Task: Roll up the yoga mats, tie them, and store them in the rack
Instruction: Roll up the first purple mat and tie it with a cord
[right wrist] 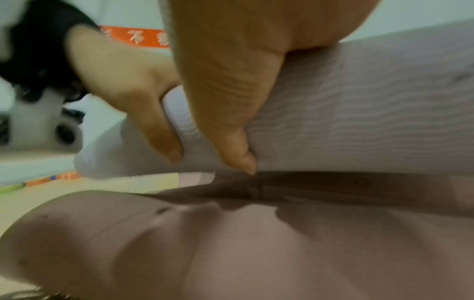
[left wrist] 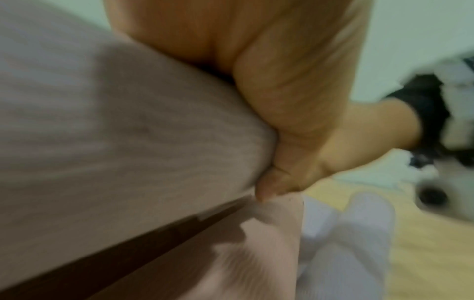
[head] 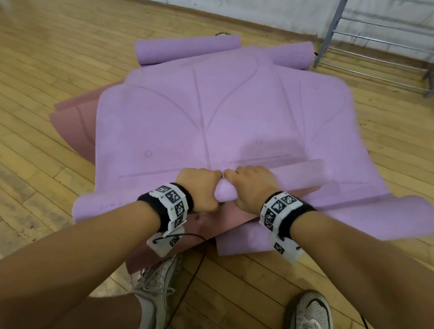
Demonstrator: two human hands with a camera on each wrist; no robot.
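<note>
I see both hands at lower centre of the head view, side by side on the rolled near end of the purple mat (head: 207, 118). My left hand (head: 199, 188) curls over the roll (head: 105, 201), thumb underneath; right hand (head: 253, 185) grips it the same way, knuckles nearly touching. The mat's flat part spreads toward the top of the frame over a pink mat (head: 71, 118). Two rolled purple mats (head: 187, 48) lie at upper centre. The rack (head: 380, 24) stands upper right. Wrist views are blurry, probably motion.

Exercise studio: wood-strip floor (head: 37, 74), yoga mats (head: 207, 118), metal rack (head: 371, 35).
</note>
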